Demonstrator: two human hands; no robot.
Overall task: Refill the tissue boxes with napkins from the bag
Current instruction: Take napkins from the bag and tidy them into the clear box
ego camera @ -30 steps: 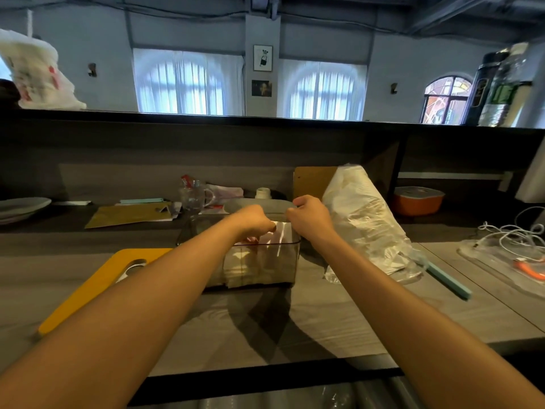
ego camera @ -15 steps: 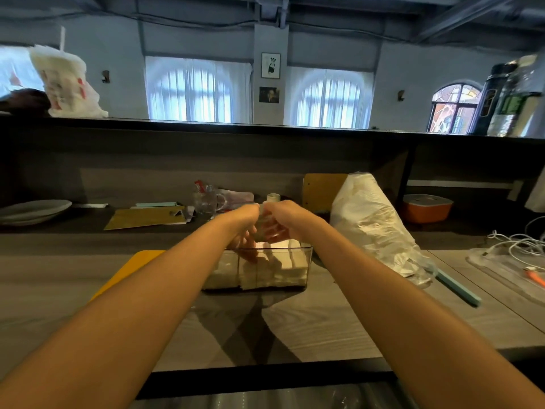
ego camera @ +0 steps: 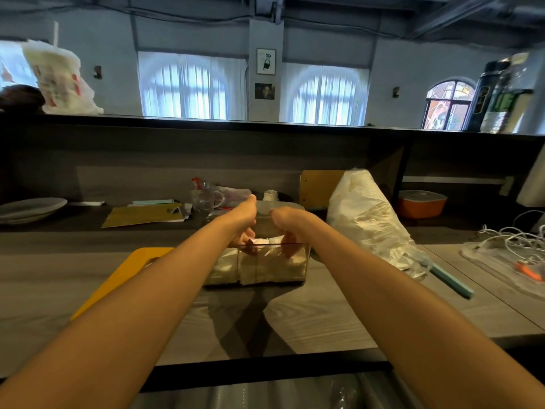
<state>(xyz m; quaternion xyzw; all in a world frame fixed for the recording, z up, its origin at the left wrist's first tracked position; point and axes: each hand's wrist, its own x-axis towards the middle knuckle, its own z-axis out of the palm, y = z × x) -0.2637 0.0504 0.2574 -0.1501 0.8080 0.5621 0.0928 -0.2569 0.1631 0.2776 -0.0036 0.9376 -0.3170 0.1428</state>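
Arms: both of mine are bare from the lower edge of view up to the wrists, with no sleeve showing on either.
Left hand (ego camera: 244, 219): bare, no glove, ring or watch that I can see.
Right hand (ego camera: 287, 224): bare as well, wrist unadorned.
Markings: none visible on my forearms.

No text, label or number is legible. Red print on the white plastic bag (ego camera: 60, 81) at the left end of the upper ledge (ego camera: 265, 123), and the markings on the dark bottles (ego camera: 498, 95) at the ledge's right end, are too blurred to read.
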